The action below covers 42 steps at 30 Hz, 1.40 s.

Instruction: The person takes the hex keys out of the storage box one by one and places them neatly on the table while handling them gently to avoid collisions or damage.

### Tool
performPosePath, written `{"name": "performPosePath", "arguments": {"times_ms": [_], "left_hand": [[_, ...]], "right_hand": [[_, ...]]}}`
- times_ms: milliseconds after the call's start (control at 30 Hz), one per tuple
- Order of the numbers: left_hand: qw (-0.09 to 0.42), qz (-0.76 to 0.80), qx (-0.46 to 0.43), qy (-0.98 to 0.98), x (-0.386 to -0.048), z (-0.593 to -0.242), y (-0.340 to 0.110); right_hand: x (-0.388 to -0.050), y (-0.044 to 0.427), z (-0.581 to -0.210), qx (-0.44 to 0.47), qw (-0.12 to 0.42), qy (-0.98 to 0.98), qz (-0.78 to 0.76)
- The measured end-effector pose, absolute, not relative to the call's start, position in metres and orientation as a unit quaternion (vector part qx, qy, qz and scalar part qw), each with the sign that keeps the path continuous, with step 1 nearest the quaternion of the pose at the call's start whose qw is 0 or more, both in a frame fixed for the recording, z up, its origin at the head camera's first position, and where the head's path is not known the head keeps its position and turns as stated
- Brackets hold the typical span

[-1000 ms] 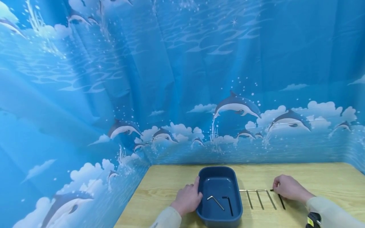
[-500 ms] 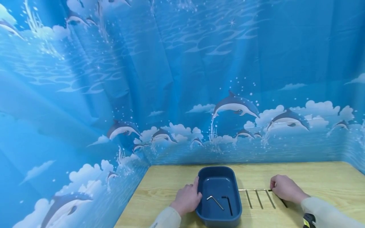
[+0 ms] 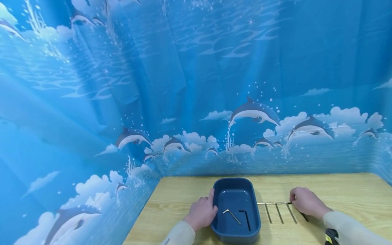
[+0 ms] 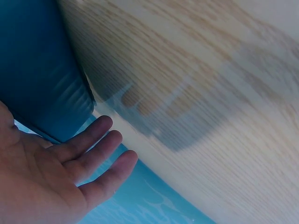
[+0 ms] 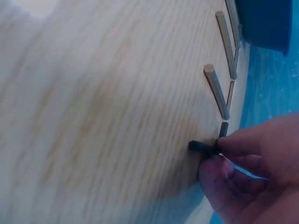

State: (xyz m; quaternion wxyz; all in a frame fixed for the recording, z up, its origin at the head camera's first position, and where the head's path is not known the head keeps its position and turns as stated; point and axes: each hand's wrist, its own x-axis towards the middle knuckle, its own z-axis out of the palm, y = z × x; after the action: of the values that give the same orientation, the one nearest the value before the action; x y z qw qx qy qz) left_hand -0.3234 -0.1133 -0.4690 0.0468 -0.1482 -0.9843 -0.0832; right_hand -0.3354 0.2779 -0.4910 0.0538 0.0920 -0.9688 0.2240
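Between the thumb and fingertips of my right hand is a black hex key, held at the table surface. Part of it is hidden behind the hand in the head view. Just left of it, several silver hex keys lie in a row, short arms in line and long arms pointing toward me. My left hand rests against the left side of a dark blue bin, index finger extended along it, the other fingers loose. Inside the bin lie a silver hex key and a black hex key.
The wood-grain table reaches back to a blue dolphin-print curtain, which also hangs along the left side. The bin's right wall stands beside the leftmost key of the row.
My right hand has shifted slightly left with the black hex key, bringing its short arm up to the silver row. The left hand and bin stay in place.
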Motion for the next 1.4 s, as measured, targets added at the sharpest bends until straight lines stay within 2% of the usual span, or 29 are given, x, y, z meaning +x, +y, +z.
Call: {"name": "performPosePath", "arguments": {"times_ms": [800,1100,1400], "left_hand": [[0.06,-0.086,-0.151,-0.983,-0.324,-0.472,-0.114],[0.041,-0.088,-0.142,-0.985,-0.325,-0.472,-0.114],[0.037,-0.089,-0.138,-0.986,-0.324,-0.471,-0.113]], "right_hand": [[-0.336,0.275,-0.49,0.086,0.045,-0.969,0.225],[-0.335,0.276,-0.491,0.087,0.049,-0.969,0.228],[-0.333,0.266,-0.473,0.076,0.03,-0.972,0.221]]}}
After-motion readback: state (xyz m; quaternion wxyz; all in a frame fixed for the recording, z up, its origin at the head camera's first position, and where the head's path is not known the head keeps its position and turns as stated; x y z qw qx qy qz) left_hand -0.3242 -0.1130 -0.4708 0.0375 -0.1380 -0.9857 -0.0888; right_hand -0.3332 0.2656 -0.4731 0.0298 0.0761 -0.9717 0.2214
